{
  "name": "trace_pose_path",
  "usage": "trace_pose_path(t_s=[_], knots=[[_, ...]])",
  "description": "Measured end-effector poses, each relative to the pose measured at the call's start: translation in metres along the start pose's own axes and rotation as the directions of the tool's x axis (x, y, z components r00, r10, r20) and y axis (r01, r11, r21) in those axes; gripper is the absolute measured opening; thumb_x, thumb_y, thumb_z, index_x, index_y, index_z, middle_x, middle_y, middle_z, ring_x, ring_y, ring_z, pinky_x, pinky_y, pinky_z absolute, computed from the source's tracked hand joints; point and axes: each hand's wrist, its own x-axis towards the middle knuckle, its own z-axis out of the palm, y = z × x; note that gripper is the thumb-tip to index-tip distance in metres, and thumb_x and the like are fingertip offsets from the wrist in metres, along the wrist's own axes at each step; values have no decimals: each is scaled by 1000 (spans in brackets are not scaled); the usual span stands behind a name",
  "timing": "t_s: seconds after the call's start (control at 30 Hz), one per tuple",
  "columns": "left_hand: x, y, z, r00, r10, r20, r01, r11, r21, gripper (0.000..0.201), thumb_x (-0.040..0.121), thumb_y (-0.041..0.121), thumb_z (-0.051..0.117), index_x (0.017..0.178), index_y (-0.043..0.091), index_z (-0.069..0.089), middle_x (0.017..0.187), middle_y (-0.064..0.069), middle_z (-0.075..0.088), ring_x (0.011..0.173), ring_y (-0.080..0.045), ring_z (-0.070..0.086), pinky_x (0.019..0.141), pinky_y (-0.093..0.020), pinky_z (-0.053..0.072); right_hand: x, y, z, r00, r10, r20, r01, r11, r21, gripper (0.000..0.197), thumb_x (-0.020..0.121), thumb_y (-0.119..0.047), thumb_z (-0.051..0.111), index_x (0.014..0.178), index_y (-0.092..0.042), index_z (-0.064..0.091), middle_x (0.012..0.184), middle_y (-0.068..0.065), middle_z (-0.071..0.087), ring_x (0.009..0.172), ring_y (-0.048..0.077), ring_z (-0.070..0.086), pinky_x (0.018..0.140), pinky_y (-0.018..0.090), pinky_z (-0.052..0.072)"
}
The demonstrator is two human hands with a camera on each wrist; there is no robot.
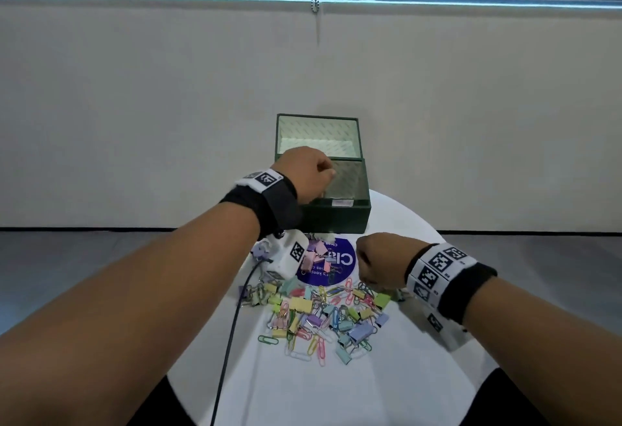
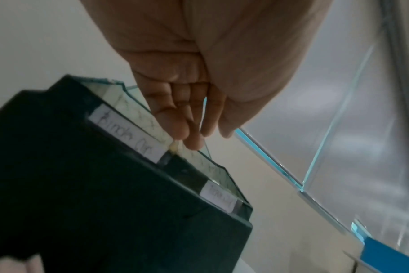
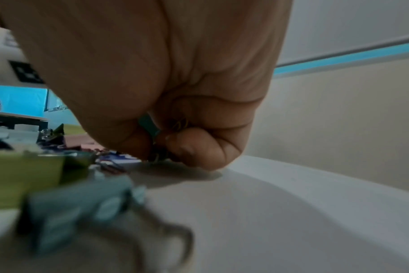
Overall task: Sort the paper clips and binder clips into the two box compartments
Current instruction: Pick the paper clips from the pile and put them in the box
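Observation:
A dark green box (image 1: 336,217) stands open at the table's far side, its lid upright behind two compartments. My left hand (image 1: 309,173) hangs over the left compartment with fingers pointing down, close together, above the box (image 2: 105,203) near a handwritten label (image 2: 128,134); nothing shows between the fingers (image 2: 182,129). My right hand (image 1: 377,264) is curled low at the upper right edge of the pile of pastel paper clips and binder clips (image 1: 319,311). In the right wrist view it (image 3: 161,147) grips a teal binder clip (image 3: 149,125) and a gold paper clip (image 3: 179,122).
The round white table (image 1: 303,385) carries a blue round sticker (image 1: 340,264) between pile and box. A black cable (image 1: 232,324) runs down from my left wrist camera. A second label (image 2: 220,199) marks the other compartment. Blurred binder clips (image 3: 77,208) lie close under my right wrist.

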Motion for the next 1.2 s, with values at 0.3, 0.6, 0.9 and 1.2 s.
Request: trace_pose_path(t_s=[0.3, 0.6, 0.9, 1.2], knots=[[-79, -43, -11, 926, 97, 364, -199, 947, 253, 20, 95, 32, 57, 109, 33, 71, 105, 15, 68, 89, -7, 61, 77, -22, 45, 40, 6, -80, 862, -49, -505, 155, 973, 169, 10, 102, -27, 48, 94, -20, 52, 91, 1, 57, 79, 20, 54, 71, 33, 42], [-119, -68, 5, 921, 85, 381, -206, 935, 288, 13, 85, 46, 66, 92, 35, 69, 91, 17, 57, 83, -5, 56, 76, -28, 51, 40, -14, -86, 887, -215, -410, 179, 976, -125, 34, 91, -9, 58, 110, -34, 69, 122, -1, 54, 111, 24, 56, 88, 38, 52], [-121, -63, 16, 946, 166, 280, -255, 913, 319, 21, 97, 31, 49, 106, 35, 68, 101, 11, 59, 97, -13, 56, 79, -36, 52, -24, -37, -18, 943, -326, 71, 331, 940, -80, 10, 92, -28, 65, 97, -33, 71, 88, -18, 65, 80, 7, 60, 76, 25, 51], [-147, -57, 8, 899, 250, 360, -345, 910, 229, 14, 81, 37, 51, 82, 29, 62, 83, 12, 54, 75, -7, 52, 69, -30, 51, -21, -32, -7, 956, -294, 10, 294, 953, -68, 20, 87, -22, 59, 104, -34, 61, 104, -10, 64, 91, 18, 60, 80, 33, 54]])
